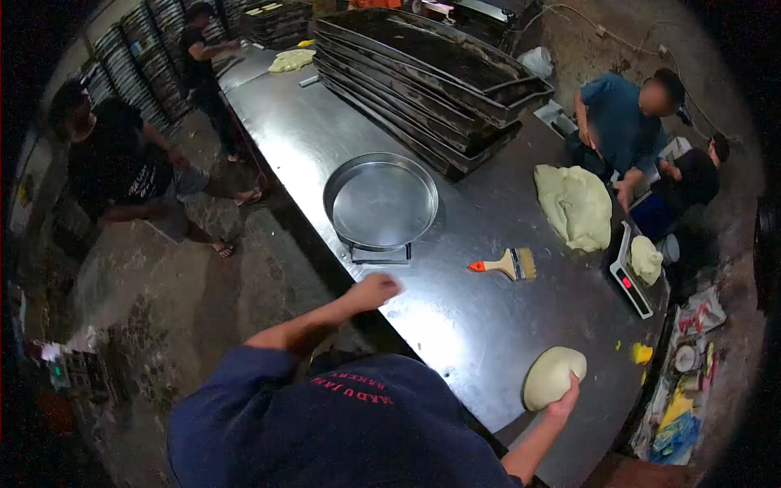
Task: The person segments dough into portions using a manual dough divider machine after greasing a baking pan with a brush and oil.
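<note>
My right hand (563, 402) cups the near side of a smooth, rounded piece of dough (553, 376) on the metal table, thumb over its edge and the other fingers partly hidden. My left hand (376, 290) is over the table's near edge, its fingers curled in and smeared by motion. Just beyond it stands a round metal pan (384, 203) on a small, low stand or scale (380, 253). A flat pastry brush (508, 265) with a red-tipped handle lies between the pan and the dough.
Blackened baking trays (423, 81) are stacked at the back of the steel table (285, 138). A large dough mass (573, 205) lies near a digital scale (630, 272) bearing a dough piece (647, 260). Several people are around the table, one (622, 122) beside the large dough.
</note>
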`<state>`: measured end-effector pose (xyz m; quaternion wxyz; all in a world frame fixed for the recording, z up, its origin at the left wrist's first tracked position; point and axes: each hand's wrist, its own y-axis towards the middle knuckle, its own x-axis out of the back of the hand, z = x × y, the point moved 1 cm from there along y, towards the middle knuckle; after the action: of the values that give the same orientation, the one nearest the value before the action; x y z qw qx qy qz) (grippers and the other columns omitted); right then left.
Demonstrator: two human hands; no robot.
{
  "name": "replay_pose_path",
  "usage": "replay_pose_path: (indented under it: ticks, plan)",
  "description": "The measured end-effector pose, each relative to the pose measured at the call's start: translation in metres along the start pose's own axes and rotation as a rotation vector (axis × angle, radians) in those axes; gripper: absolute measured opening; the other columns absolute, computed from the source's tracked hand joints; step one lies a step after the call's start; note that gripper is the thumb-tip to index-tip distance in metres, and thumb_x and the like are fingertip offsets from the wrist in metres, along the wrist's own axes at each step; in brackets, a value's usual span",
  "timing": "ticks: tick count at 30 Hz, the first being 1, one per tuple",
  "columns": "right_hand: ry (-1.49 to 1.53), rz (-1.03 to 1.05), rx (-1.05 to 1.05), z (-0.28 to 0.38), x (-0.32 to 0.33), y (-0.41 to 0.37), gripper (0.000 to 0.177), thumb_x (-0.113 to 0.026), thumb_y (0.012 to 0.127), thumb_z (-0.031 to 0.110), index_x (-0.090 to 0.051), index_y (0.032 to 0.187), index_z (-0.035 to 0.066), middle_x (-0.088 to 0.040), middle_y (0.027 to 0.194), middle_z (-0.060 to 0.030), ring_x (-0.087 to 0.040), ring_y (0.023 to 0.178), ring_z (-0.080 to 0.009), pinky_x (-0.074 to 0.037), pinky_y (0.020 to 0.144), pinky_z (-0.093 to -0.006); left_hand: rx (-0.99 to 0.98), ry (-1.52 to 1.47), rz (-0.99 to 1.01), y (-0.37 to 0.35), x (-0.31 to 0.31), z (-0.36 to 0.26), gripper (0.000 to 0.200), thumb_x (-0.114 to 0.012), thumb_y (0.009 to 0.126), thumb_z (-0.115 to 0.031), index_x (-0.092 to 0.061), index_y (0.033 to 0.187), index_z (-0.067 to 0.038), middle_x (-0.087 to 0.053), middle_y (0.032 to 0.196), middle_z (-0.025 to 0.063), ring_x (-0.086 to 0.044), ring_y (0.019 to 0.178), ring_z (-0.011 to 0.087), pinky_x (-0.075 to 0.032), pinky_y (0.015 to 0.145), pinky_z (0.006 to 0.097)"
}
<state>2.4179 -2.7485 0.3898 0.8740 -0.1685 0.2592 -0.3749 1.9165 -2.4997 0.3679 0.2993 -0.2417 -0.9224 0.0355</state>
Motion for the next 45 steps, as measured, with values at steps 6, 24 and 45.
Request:
replay_pose_path:
  ticks: [6,24,45]
  plan:
    - [-0.034,0.035,0.176,0.028,-0.133,-0.075,0.056,-0.059,0.081,0.031,-0.049,0.127,0.0,-0.056,0.122,-0.0187,-0.057,0.109,-0.0344,-0.047,0.09,-0.0481,-0.504,-0.119,0.15,0.06,-0.094,-0.167,0.057,-0.062,0.085,-0.047,-0.054,0.125,-0.008,-0.062,0.114,0.0172,-0.061,0.097,0.0264,-0.048,0.083,0.0373]
    - [-1.629,-0.112,0.807,-0.138,-0.202,-0.019,0.053,-0.04,0.094,0.024,-0.03,0.144,0.006,-0.024,0.152,-0.0139,-0.018,0.141,-0.0347,-0.014,0.112,-0.0523,-0.872,0.537,0.047,0.038,-0.15,-0.099,0.051,-0.044,0.093,-0.028,-0.041,0.133,0.004,-0.026,0.147,0.0222,-0.024,0.138,0.0354,-0.023,0.11,0.0514]
    - [-1.633,-0.133,0.901,-0.066,-0.236,0.005,0.066,-0.054,0.08,0.031,-0.037,0.142,0.014,-0.023,0.152,-0.0146,-0.01,0.141,-0.0414,-0.006,0.109,-0.0645,-0.388,0.174,0.375,0.187,-0.148,-0.09,0.065,-0.069,0.074,-0.052,-0.059,0.122,-0.011,-0.043,0.138,0.015,-0.035,0.129,0.036,-0.03,0.103,0.0532]
